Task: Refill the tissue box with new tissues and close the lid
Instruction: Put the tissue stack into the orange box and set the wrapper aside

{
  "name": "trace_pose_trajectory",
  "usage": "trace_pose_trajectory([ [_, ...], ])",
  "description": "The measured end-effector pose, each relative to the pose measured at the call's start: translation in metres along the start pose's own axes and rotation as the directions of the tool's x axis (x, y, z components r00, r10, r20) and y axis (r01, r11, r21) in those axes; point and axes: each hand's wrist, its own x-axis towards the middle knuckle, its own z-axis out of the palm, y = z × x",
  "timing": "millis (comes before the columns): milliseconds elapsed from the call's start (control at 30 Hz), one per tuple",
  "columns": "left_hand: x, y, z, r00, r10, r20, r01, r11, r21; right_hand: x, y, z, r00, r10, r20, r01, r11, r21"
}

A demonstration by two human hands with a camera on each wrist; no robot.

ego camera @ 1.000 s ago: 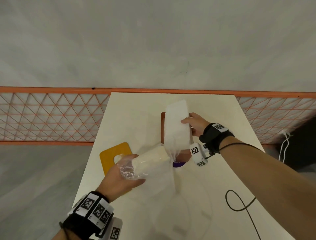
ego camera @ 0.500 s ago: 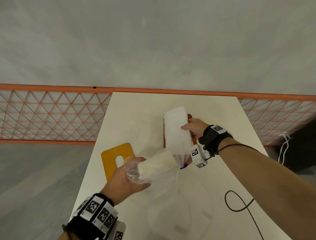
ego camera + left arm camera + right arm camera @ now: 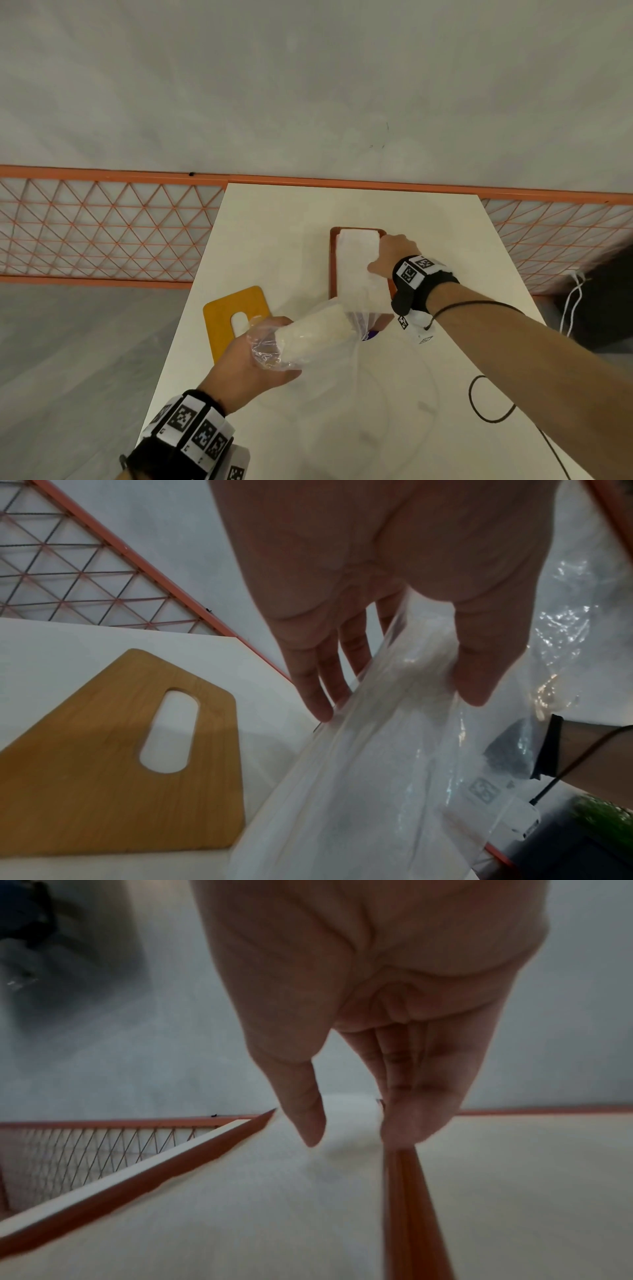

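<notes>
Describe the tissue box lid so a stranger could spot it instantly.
Start at the pale table against the orange mesh fence. Near its left edge, just beyond the left hand, lies the lid. It alone is a flat, mustard-yellow wooden panel with one oval slot cut through it.

White tissue stack (image 3: 356, 263) inside open brown box (image 3: 331, 260) (yellow lid (image 3: 226, 308) apart)

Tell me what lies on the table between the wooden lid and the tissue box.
Only bare table lies between the wooden lid and the tissue box in the head view. Nearer the camera, the plastic wrapper in the left hand hangs across that gap.
</notes>
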Motion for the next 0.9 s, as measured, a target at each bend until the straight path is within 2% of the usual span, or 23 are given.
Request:
trace_pose_trajectory([
  [100,0.001,-0.002,0.000,1.000,0.007,0.013,-0.008,0.999,0.036,0.002,0.002,0.003,0.988,-0.145,-0.045,0.147,0.989,0.026],
  [167,0.003,-0.004,0.001,1.000,0.003,0.019,-0.004,0.999,0.036,0.002,0.001,0.007,0.960,-0.280,-0.003,0.280,0.960,-0.009],
  [200,0.003,-0.004,0.001,1.000,0.002,0.021,-0.003,0.999,0.032,0.002,0.001,0.010,0.952,-0.303,0.039,0.305,0.951,-0.056],
  [300,0.003,-0.008,0.001,0.999,-0.007,0.038,0.006,1.000,0.022,0.004,0.002,0.020,0.948,-0.281,0.149,0.302,0.943,-0.142],
  [367,0.003,-0.011,0.001,0.999,-0.015,0.041,0.016,0.999,-0.034,0.006,0.003,0.025,0.943,-0.279,0.178,0.308,0.937,-0.162],
  [467,0.003,-0.016,0.001,0.999,-0.018,0.038,0.022,0.995,-0.101,0.008,0.003,0.024,0.946,-0.277,0.170,0.307,0.935,-0.179],
  [600,0.003,-0.018,0.004,0.998,0.009,0.055,-0.002,0.990,-0.144,0.011,0.005,0.021,0.963,-0.254,0.092,0.265,0.953,-0.146],
  [733,0.002,-0.009,0.010,0.998,0.033,0.061,-0.023,0.986,-0.167,0.008,0.004,0.022,0.961,-0.221,0.165,0.246,0.957,-0.154],
  [800,0.001,-0.002,0.014,0.998,0.044,0.053,-0.033,0.982,-0.188,-0.001,0.002,0.014,0.968,-0.237,0.082,0.245,0.965,-0.097],
  [867,0.000,0.003,0.017,0.998,0.052,0.042,-0.044,0.984,-0.172,-0.013,0.006,0.006,0.954,-0.298,0.020,0.296,0.953,0.063],
  [900,0.001,0.004,0.019,0.997,0.060,0.043,-0.051,0.982,-0.180,-0.022,0.010,0.002,0.935,-0.352,0.032,0.343,0.925,0.162],
])
